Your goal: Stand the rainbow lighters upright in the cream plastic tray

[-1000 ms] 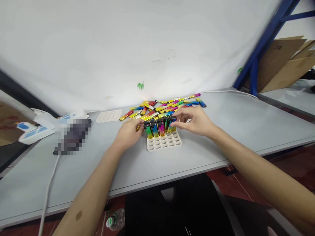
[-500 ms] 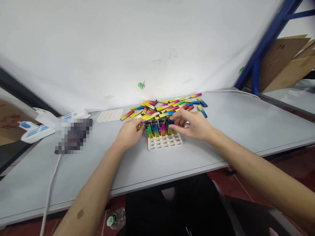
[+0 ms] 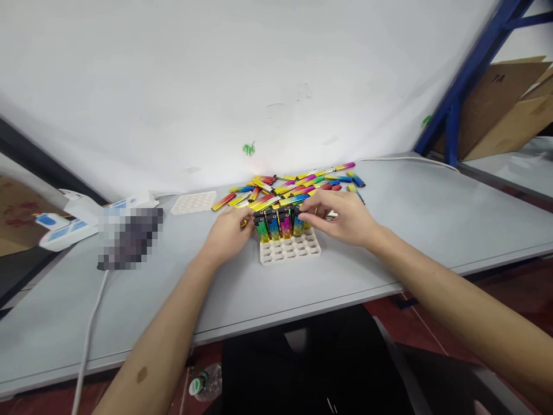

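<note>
A white honeycomb-holed tray (image 3: pixel 290 252) lies on the table, with several shiny lighters (image 3: pixel 286 226) upright in its back rows. Their bodies are green, blue, pink and yellow, with black tops. My right hand (image 3: pixel 341 216) pinches the top of a blue-yellow lighter (image 3: pixel 298 226) at the right of the front row, thumb in front and fingers behind. My left hand (image 3: pixel 228 233) is at the tray's left side, fingers bent in against the lighters' tops. Its fingertips are partly hidden, so what they hold cannot be made out.
Behind the tray lies a heap of loose colourful lighters (image 3: pixel 298 185) near the wall. A second white tray (image 3: pixel 194 203) lies to the left. Farther left are a power strip (image 3: pixel 71 233), a blurred dark object (image 3: pixel 132 239) and a white cable (image 3: pixel 93 323).
My right thumb has shifted up along the blue-yellow lighter toward its top, baring more of its body. My left hand has barely moved.
</note>
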`<state>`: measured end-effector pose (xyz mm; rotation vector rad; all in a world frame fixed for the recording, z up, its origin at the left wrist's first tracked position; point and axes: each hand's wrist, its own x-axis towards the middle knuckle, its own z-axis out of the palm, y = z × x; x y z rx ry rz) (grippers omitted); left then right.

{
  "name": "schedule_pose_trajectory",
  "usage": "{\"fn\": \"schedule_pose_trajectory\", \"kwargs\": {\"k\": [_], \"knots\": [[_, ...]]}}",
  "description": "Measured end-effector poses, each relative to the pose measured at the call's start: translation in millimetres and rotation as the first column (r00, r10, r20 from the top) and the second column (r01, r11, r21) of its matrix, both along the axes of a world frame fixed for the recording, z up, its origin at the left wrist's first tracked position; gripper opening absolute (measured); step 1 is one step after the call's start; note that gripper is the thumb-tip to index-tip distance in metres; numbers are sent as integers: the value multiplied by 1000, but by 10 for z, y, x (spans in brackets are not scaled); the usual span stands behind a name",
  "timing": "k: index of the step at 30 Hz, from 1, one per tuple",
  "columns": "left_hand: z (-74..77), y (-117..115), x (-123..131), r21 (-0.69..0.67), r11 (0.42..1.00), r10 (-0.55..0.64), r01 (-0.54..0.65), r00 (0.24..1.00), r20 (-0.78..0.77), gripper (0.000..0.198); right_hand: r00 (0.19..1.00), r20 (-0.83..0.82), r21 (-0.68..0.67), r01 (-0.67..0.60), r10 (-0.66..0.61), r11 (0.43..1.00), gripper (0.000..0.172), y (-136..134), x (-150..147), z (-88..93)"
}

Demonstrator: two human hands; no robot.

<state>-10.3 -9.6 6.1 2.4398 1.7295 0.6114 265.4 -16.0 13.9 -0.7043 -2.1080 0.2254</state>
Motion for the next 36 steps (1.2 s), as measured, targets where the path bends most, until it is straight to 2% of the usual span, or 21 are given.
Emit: {"fn": "schedule_pose_trajectory", "kwargs": {"k": [5, 12, 19, 25, 28, 31, 33, 34, 36], "knots": [[3, -6, 3, 4, 1000, -2, 2, 1000, 4, 24, 999, -30, -6, -42, 42, 999, 9, -16, 15, 30], [0, 3, 2, 6, 1000, 5, -5, 1000, -5, 26, 997, 63, 90, -41, 36, 995, 11, -19, 10, 30], [3, 0, 1, -4, 1000, 18, -18, 1000, -2, 26, 996, 90, 107, -4, -6, 994, 13, 9, 34, 5], [1, -4, 1, -2, 1000, 11, -11, 1000, 7, 24, 990, 143, 155, -28, 6, 988, 9, 27, 46, -18], [0, -3, -4, 4, 1000, 10, -10, 1000, 6, 23, 990, 131, 242, 27, -60, 970, 13, 8, 6, -26], [6, -3, -7, -2, 1000, 8, -7, 1000, 8, 25, 990, 27, 276, 129, -142, 952, 17, 42, 9, -21], [10, -5, -7, -7, 1000, 5, -5, 1000, 11, 27, 963, -29, 225, 267, -267, 937, 22, 105, 56, -13], [11, -6, -6, -5, 1000, 3, -3, 1000, 13, 28, 936, -7, 168, 349, -353, 922, 24, 142, 92, -10], [13, -9, -3, 2, 1000, 3, -3, 1000, 15, 29, 857, 173, 26, 489, -486, 872, 26, 209, 174, -9]]}}
